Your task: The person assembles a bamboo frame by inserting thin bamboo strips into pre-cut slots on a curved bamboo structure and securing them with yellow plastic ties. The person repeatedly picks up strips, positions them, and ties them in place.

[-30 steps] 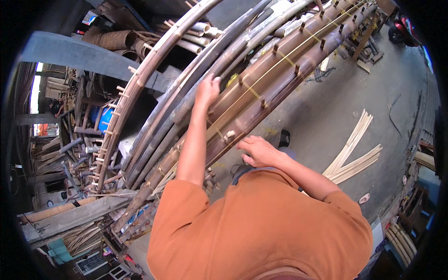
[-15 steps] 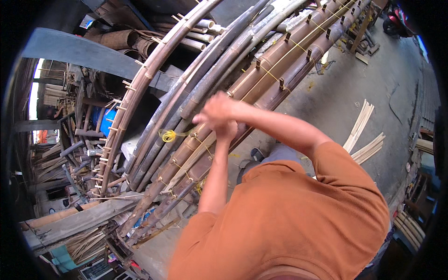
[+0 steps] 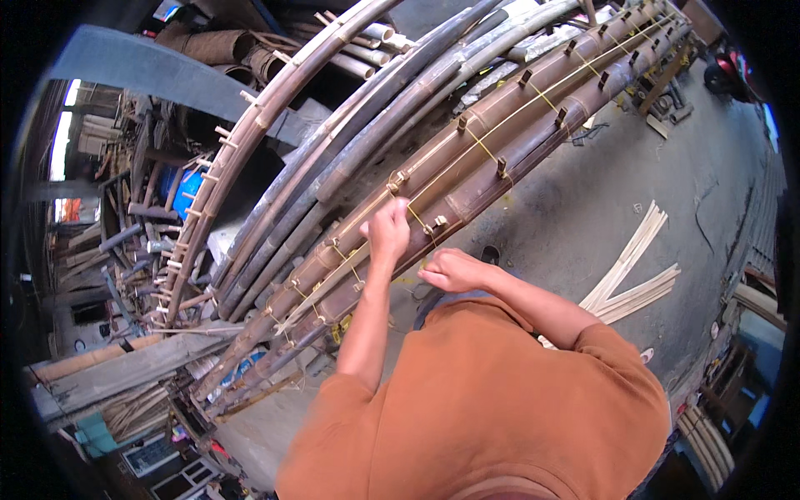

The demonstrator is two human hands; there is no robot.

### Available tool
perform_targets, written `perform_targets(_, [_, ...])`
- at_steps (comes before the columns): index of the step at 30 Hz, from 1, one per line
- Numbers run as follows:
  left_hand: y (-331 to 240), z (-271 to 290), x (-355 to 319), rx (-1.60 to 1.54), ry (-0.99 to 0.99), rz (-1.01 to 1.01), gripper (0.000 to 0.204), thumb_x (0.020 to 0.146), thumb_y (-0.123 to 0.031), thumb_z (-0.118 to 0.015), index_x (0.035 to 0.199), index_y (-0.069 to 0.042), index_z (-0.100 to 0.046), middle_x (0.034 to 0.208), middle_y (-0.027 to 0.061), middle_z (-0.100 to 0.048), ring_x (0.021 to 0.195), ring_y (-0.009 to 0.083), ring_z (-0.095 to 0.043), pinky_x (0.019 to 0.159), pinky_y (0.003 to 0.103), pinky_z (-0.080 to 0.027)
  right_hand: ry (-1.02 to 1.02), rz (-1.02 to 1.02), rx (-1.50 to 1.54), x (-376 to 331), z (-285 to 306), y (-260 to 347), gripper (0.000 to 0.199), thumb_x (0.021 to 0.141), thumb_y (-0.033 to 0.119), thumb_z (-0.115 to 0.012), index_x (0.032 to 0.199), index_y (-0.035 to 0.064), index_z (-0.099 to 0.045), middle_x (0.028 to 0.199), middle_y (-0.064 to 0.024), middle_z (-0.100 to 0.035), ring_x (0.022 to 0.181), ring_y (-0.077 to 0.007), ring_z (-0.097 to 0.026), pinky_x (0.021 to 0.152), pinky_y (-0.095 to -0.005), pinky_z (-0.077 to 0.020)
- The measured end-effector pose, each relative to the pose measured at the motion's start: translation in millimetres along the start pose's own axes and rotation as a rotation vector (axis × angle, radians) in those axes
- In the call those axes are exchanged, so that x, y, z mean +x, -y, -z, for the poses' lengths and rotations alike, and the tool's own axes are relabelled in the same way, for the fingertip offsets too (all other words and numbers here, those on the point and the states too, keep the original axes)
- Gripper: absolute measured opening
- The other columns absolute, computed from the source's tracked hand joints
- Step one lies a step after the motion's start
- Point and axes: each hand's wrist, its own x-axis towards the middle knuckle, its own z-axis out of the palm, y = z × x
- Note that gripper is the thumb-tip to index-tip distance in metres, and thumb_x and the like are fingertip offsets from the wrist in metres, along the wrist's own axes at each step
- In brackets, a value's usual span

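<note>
grey floor (image 3: 583, 225), left fist (image 3: 389, 229) over bamboo poles (image 3: 496, 107), right fist (image 3: 454, 272) beside them, contents unclear

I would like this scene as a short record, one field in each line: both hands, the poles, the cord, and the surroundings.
Left hand: closed, over the two brown bamboo poles; whether it grips anything cannot be told
Right hand: closed, on the near side of the poles; its contents are not visible
Poles: long, side by side, fitted with short pegs
Cord: yellow cord, running across between the poles
Floor: pale strips lying at right
Left side: curved pole with pale pegs
</note>
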Motion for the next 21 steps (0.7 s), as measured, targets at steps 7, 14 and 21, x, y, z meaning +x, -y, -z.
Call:
perform_targets(7, [17.3, 14.0, 129.0, -0.06, -0.301, -0.061, 0.024, 0.096, -0.018, -0.049, 0.096, -0.004, -0.068, 0.084, 0.0188, -0.069, 0.08, 0.0337, -0.069, 0.069, 0.042, -0.052, -0.111, 0.156, -0.282, -19.0, 2.8, 0.6, 0.04, 0.091, 0.025, -0.056, 0.058, 0.0029, -0.058, 0.057, -0.0188, -0.057, 0.062, -0.0375, -0.058, 0.088, -0.0412, -0.0474])
perform_targets(14, [71.5, 29.9, 127.7, 0.258, 0.093, 0.076, 0.039, 0.095, -0.036, -0.048, 0.1, -0.003, -0.068, 0.1, 0.0236, -0.068, 0.098, 0.0432, -0.063, 0.085, 0.051, -0.05, -0.282, -0.042, -0.598, -1.1, -28.9, 52.5, 0.016, 0.085, 0.018, -0.063, 0.094, 0.0045, -0.062, 0.097, -0.0186, -0.064, 0.094, -0.0327, -0.06, 0.09, -0.0425, -0.0465])
perform_targets(21, [124.3, 146.2, -30.9, 0.252, 0.286, 0.066, 0.034, 0.096, -0.026, -0.047, 0.109, -0.001, -0.065, 0.101, 0.0261, -0.067, 0.098, 0.0432, -0.064, 0.086, 0.048, -0.05, -0.25, -0.532, 0.99, 29.7, -156.4, 66.0, 0.031, 0.09, 0.037, -0.062, 0.111, 0.0131, -0.062, 0.105, -0.0064, -0.062, 0.096, -0.0207, -0.057, 0.089, -0.0364, -0.0446])
